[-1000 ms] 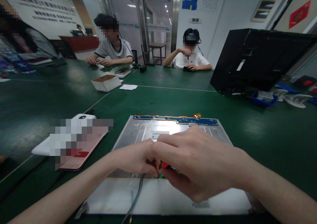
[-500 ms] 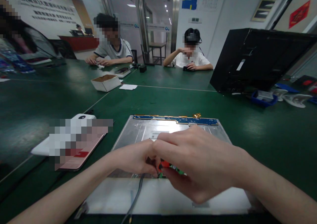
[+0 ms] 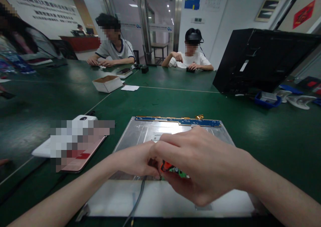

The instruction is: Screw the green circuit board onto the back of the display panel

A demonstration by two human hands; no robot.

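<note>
My left hand (image 3: 140, 160) is closed, fingertips pinched against my right hand, and what they pinch is hidden. My right hand (image 3: 200, 163) curls with thumb and fingers round a small green circuit board (image 3: 180, 172) that has an orange-red part (image 3: 166, 166) on it. Most of the board is hidden behind the fingers. Below both hands lies a flat silver display panel (image 3: 135, 133), with a blue circuit strip (image 3: 170, 120) along its far edge and a white sheet (image 3: 165, 200) at the near side. A grey cable (image 3: 139, 197) runs from beneath my left hand to the near edge.
Left of the panel, a white phone-like device (image 3: 40, 150) and a pink one (image 3: 75, 166) lie on the green table (image 3: 175, 99). Farther back are an open white box (image 3: 107, 84), a black monitor (image 3: 263, 59) and a blue tray (image 3: 267, 101). Several people sit around the table.
My right fingers have shifted slightly, and a little more of the green board shows. Across the table, a person's raised hand has come down from the face.
</note>
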